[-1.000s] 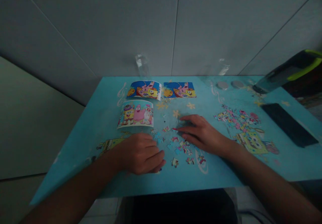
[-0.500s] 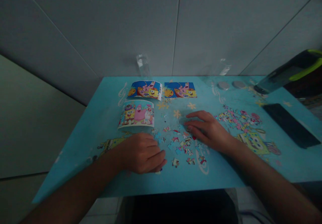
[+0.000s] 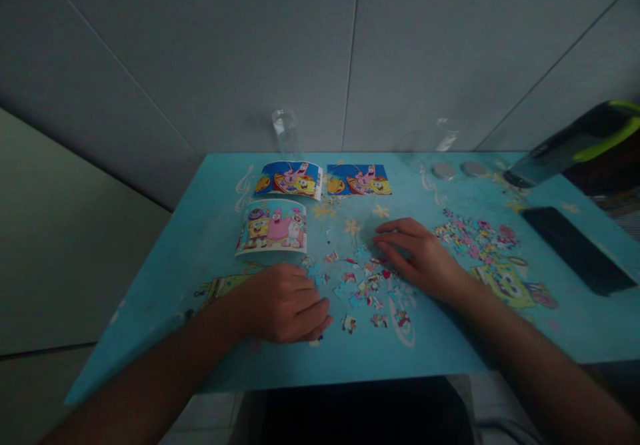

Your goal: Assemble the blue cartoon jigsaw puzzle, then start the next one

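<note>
Small jigsaw puzzle pieces [image 3: 367, 286] lie scattered on the blue cartoon-print table [image 3: 150, 298] between my two hands. My left hand [image 3: 289, 303] rests at their left side with its fingers curled in; whether anything is inside is hidden. A puzzle piece [image 3: 316, 341] peeks out beneath its fingertips. My right hand [image 3: 417, 253] hovers low or rests at the pile's upper right edge, fingers stretched out and pointing left, with no piece visible in them. Above my left hand stands a curled picture card [image 3: 274, 226] with cartoon characters.
Behind are another curled card [image 3: 289, 179] and a flat card [image 3: 359, 179]. A second heap of pieces [image 3: 477, 237] lies right of my right hand, near a dark phone-like slab [image 3: 577, 248]. Clear jars [image 3: 286, 131], round lids [image 3: 443, 171] and a bottle [image 3: 560, 145] stand toward the wall.
My right hand has shifted slightly to the right, uncovering a few pieces, including a red one. My left hand has stayed in place.
</note>
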Demonstrator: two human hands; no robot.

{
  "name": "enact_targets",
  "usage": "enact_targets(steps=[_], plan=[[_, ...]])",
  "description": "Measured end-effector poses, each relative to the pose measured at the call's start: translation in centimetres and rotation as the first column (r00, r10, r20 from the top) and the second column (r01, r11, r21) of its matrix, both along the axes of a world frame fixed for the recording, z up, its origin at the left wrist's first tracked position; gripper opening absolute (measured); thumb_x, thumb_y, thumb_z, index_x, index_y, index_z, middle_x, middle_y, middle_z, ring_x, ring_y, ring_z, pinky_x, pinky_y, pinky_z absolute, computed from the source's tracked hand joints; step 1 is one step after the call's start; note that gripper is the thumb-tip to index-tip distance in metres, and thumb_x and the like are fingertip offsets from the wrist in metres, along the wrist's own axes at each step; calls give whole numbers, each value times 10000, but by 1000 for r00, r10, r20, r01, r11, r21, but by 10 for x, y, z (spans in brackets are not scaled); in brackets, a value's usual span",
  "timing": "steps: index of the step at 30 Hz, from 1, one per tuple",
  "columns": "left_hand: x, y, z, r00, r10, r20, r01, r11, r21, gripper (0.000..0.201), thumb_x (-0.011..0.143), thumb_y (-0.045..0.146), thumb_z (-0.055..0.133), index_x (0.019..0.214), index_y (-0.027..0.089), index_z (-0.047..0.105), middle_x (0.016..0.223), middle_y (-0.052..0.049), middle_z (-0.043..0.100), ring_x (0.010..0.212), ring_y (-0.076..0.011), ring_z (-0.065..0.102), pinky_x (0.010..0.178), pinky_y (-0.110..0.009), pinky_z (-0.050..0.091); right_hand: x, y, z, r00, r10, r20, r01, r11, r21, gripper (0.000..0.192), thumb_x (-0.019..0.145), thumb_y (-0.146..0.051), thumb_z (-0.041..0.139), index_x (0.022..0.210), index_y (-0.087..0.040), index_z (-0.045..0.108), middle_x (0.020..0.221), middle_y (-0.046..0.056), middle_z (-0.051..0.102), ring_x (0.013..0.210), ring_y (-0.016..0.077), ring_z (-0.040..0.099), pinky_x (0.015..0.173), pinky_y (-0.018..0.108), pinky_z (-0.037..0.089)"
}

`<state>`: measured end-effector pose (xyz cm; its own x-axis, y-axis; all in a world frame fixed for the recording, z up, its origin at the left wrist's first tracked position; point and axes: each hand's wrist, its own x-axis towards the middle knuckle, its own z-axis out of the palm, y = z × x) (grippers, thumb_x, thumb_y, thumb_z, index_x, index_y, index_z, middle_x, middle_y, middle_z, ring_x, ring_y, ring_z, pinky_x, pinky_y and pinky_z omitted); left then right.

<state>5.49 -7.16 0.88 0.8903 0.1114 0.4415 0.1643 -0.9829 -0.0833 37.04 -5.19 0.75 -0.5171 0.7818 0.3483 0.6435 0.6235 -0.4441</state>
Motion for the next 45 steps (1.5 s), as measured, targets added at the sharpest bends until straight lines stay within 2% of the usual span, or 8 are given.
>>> enact_targets(steps=[8, 13, 17, 26, 33, 37, 41, 45], plan=[[-2, 0, -4, 1000, -2, -4, 2, 1000, -3, 161, 906, 253, 665, 781, 174, 600, 619, 36, 542, 545, -133, 483, 534, -331, 346, -3, -1, 5, 999, -43, -30, 43, 999, 0, 190, 983, -239, 580, 1078, -217, 743, 1124, 97, 720, 1038, 260, 665, 946, 453, 537], [-1, 1, -1, 1000, -5, 8, 5, 1000, 5, 170, 913, 246, 648, 766, 173, 605, 603, 38, 527, 539, -127, 482, 523, -323, 354, 1, 2, 4, 975, -213, -56, 214, 977, 10, 207, 988, -252, 550, 1026, -209, 749, 1035, 95, 757, 966, 274, 688, 903, 470, 543], [2, 1, 2, 1000, -8, 20, 8, 1000, 8, 164, 913, 240, 641, 767, 172, 611, 592, 37, 533, 526, -125, 483, 512, -314, 362, 6, 5, 1, 956, -293, -26, 293, 956, 3, 231, 989, -289, 537, 1003, -202, 751, 1021, 104, 768, 945, 293, 702, 882, 482, 545], [4, -1, 5, 999, -2, 49, 2, 1000, 8, 186, 936, 211, 589, 759, 163, 616, 592, 34, 545, 523, -127, 501, 512, -313, 403, 5, 5, 0, 971, -240, -10, 239, 970, -40, 207, 1006, -290, 529, 999, -246, 731, 1009, 73, 768, 915, 270, 706, 855, 485, 556], [3, -1, 2, 999, 3, 51, -3, 1000, 1, 150, 919, 219, 618, 778, 166, 620, 593, 34, 530, 528, -130, 478, 513, -312, 371, 10, 6, -3, 970, -243, -6, 243, 970, 10, 185, 996, -293, 554, 1012, -253, 734, 997, 65, 772, 908, 269, 711, 840, 478, 564], [4, 0, 4, 998, 0, 58, 0, 1000, 10, 152, 922, 214, 614, 783, 156, 629, 587, 34, 525, 522, -128, 478, 510, -312, 365, 23, 12, -3, 958, -282, 42, 281, 959, 26, 195, 962, -288, 599, 1092, -240, 736, 1011, 68, 770, 930, 278, 706, 862, 489, 564], [3, 0, 3, 998, -4, 58, 4, 1000, 1, 155, 931, 217, 609, 792, 154, 640, 603, 24, 560, 534, -133, 504, 526, -318, 393, 38, 18, -1, 938, -325, 120, 332, 943, -38, 245, 939, -303, 623, 1133, -207, 738, 982, 82, 766, 902, 277, 711, 836, 473, 575], [2, -1, 1, 999, 5, 46, -4, 1000, -13, 151, 933, 219, 613, 799, 155, 643, 605, 26, 565, 536, -132, 515, 533, -316, 408, 48, 19, -1, 953, -252, 170, 281, 945, -169, 213, 920, -356, 660, 1073, -241, 754, 1033, 61, 768, 916, 262, 721, 850, 454, 584]])
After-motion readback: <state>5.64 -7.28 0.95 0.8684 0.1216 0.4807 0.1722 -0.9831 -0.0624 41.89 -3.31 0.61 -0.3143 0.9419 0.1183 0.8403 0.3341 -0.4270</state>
